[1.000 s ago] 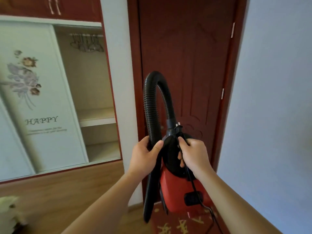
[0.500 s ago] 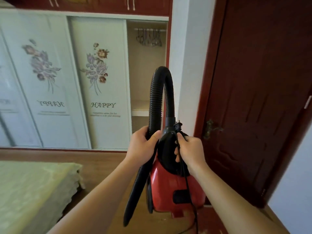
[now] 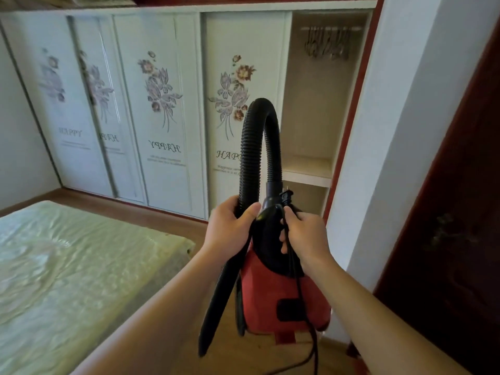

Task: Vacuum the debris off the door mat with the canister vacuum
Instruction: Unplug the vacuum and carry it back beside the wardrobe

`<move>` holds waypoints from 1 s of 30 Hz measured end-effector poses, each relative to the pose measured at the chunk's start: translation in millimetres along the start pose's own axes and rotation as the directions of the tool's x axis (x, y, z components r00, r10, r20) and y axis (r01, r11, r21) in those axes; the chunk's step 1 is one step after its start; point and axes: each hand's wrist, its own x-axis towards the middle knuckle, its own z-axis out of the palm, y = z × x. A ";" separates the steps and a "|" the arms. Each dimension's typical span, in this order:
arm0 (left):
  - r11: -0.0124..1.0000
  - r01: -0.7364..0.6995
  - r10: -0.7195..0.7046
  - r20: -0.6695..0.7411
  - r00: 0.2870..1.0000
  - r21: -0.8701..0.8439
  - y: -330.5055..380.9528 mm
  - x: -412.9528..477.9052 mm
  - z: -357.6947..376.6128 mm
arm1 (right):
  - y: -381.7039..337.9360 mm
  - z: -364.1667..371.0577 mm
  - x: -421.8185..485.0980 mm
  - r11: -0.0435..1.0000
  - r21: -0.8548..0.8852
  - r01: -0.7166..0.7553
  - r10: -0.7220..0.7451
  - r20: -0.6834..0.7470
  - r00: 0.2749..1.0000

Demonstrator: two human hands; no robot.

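View swung left since earlier: door [image 3: 446,239] now at 3 o'clock, bed [image 3: 67,266] in at 8. Left hand [image 3: 230,226] curled round hose [image 3: 250,147]; right hand [image 3: 305,236] grips vacuum [image 3: 270,293] top plus cord [image 3: 299,293]. Red vacuum hangs centre, off floor. Wardrobe [image 3: 162,77] at 11 reads "HAPPY".

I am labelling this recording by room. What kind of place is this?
Most likely a bedroom: a bed with a pale green cover lies at the left, a wardrobe with flowered sliding doors fills the far wall, and clothes hangers hang in its open section.
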 end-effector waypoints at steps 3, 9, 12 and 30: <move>0.999 0.032 -0.031 -0.039 0.999 0.044 -19.4 28.4 -0.3 | 9.1 17.1 35.7 0.999 0.036 -0.011 0.009 0.037 0.999; 0.993 0.067 -0.059 -0.093 0.994 0.092 -51.2 100.3 28.0 | 28.6 38.2 128.9 0.996 0.076 -0.040 0.031 0.114 0.993; 0.988 0.097 -0.082 -0.128 0.988 0.118 -62.7 135.6 42.7 | 32.1 45.4 175.0 0.997 0.068 -0.019 0.008 0.163 0.987; 0.989 0.129 -0.106 -0.260 0.960 0.076 -150.9 322.7 36.6 | 17.7 149.7 370.3 0.998 0.024 0.059 -0.063 0.263 0.963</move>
